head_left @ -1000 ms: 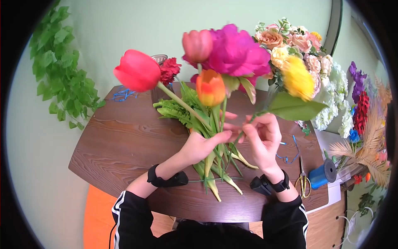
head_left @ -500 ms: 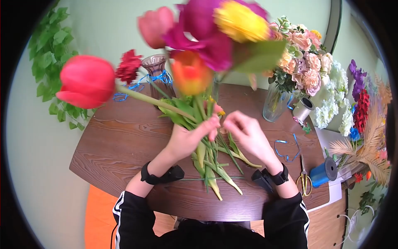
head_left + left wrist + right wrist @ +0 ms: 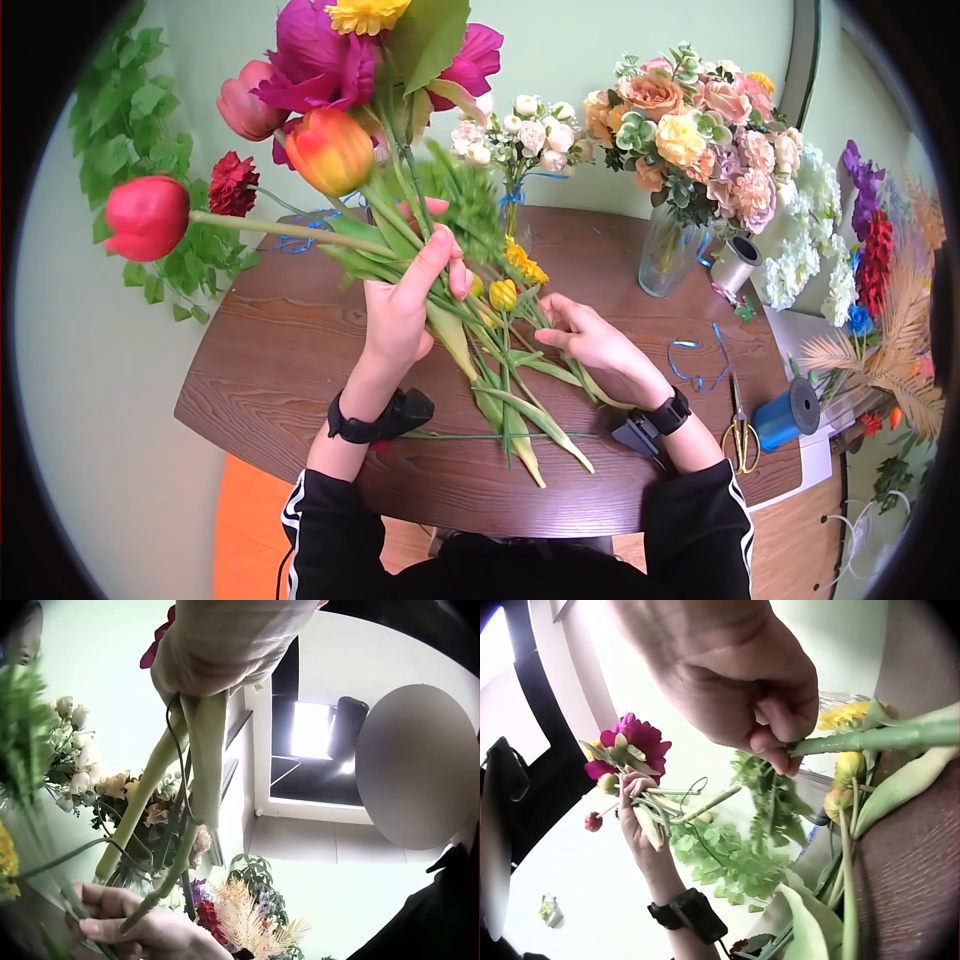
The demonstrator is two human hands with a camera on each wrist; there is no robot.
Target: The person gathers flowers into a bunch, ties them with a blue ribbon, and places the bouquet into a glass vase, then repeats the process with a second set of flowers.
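Leftward had gone the flower bunch [image 3: 330, 152], gripped in the left hand [image 3: 400, 305] above the surface [image 3: 270, 330]; the fern [image 3: 462, 212], its stem pinched by the right hand [image 3: 595, 345], seemed best drawn gently clear of neighbouring stems [image 3: 518, 445].

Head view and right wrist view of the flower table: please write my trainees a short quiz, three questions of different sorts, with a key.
1. Short answer: In the head view, which hand grips the bunch with the magenta flower?
2. True or false: The gold-handled scissors lie on the table beside the blue spool.
3. Fill in: In the right wrist view, the right hand pinches a green ____.

Key:
1. The left hand.
2. True.
3. Stem.
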